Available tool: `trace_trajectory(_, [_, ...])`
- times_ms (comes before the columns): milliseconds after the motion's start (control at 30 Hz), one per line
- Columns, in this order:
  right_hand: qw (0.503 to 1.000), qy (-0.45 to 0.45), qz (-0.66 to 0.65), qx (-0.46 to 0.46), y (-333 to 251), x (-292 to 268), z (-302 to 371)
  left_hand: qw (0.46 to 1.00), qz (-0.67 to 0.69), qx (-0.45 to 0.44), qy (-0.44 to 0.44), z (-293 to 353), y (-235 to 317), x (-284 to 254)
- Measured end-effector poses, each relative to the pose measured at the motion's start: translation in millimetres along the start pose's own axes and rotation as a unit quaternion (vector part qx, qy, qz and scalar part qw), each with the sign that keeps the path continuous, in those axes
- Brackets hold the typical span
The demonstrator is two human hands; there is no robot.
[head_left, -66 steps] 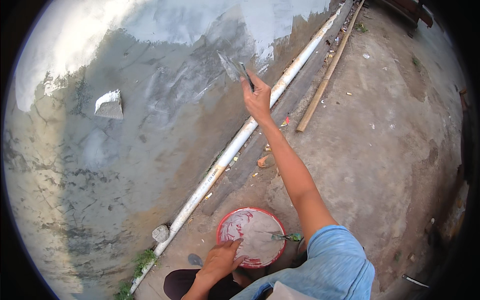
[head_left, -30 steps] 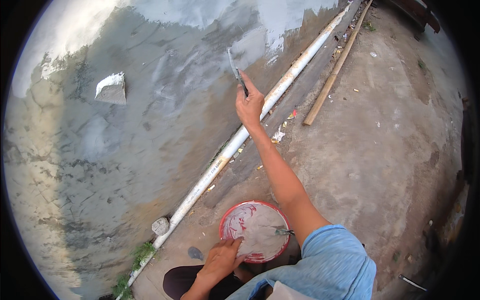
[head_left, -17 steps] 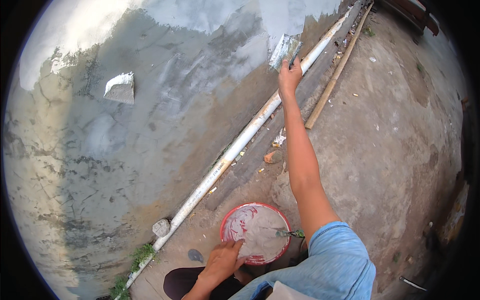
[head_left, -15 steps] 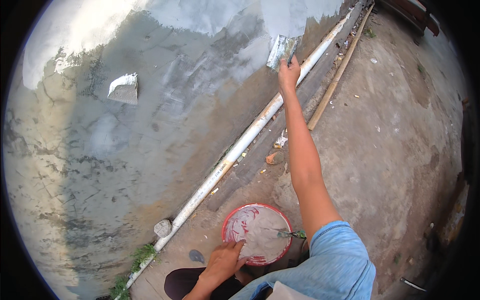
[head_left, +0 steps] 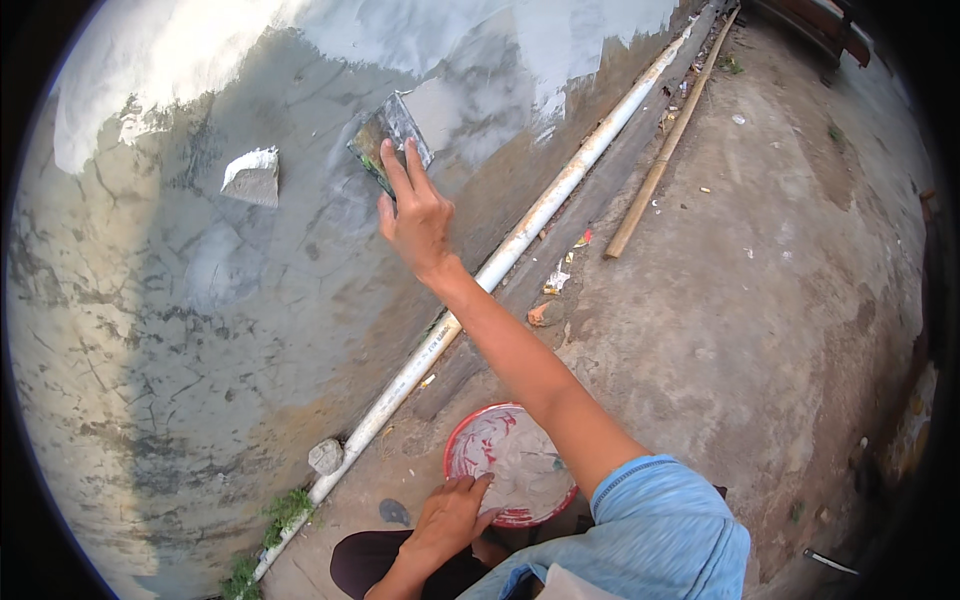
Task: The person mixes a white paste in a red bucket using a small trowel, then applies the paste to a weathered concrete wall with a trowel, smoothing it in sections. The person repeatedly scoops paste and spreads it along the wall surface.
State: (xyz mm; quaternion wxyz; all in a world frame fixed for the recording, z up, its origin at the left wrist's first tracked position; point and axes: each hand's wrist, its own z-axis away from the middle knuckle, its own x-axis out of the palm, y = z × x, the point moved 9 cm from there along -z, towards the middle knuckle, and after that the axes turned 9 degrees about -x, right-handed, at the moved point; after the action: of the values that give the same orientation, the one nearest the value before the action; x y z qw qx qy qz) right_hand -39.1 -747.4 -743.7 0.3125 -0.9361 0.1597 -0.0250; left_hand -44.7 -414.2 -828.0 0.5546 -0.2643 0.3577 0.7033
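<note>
A flat rectangular plastering trowel [head_left: 402,122] is pressed against or very near the grey wall [head_left: 330,260], held in my right hand [head_left: 420,222]. Two of that hand's fingers stretch along the back of the blade; the handle is mostly hidden behind the hand. At the lower middle, my left hand [head_left: 448,518] lies over the near left rim of a round red bucket [head_left: 460,437], its fingers bent inward and its thumb lower on the edge. Greyish-white plaster [head_left: 520,455] fills the bucket, smeared up its inner side. My right upper arm covers the bucket's right part.
A long white pipe [head_left: 535,220] runs along the wall's foot, with a bamboo pole [head_left: 670,150] beside it. A wedge-shaped lump [head_left: 252,178] juts from the wall. A stone [head_left: 325,457] and weeds [head_left: 287,512] sit by the pipe; small litter dots the ground.
My right hand has swept the trowel leftward and slightly down across the wall, away from the pipe. Fresh pale plaster shows behind it. My left hand remains at the bucket.
</note>
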Motion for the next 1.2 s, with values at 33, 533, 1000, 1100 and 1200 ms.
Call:
trace_trajectory(33, [1.000, -0.001, 0.005, -0.024, -11, 7, 7, 1.000, -0.004, 0.008, 0.004, -1, 2, 1])
trace_trajectory(533, [0.976, 0.170, -0.042, 0.132, 107, -97, -40, 1.000, 0.010, 0.009, 0.016, 12, -4, 3])
trace_trajectory(1000, [0.973, -0.026, -0.162, -0.162, -45, -28, 42, 0.999, 0.022, 0.007, 0.024, 16, -7, -8])
trace_trajectory(1100, [0.980, 0.103, -0.126, 0.114, 68, -61, 51, 0.997, 0.018, 0.023, 0.066, 25, -7, -11])
trace_trajectory(1200, [0.974, 0.126, -0.058, 0.178, 105, -44, 62, 0.998, 0.023, 0.011, 0.054, 32, -11, -6])
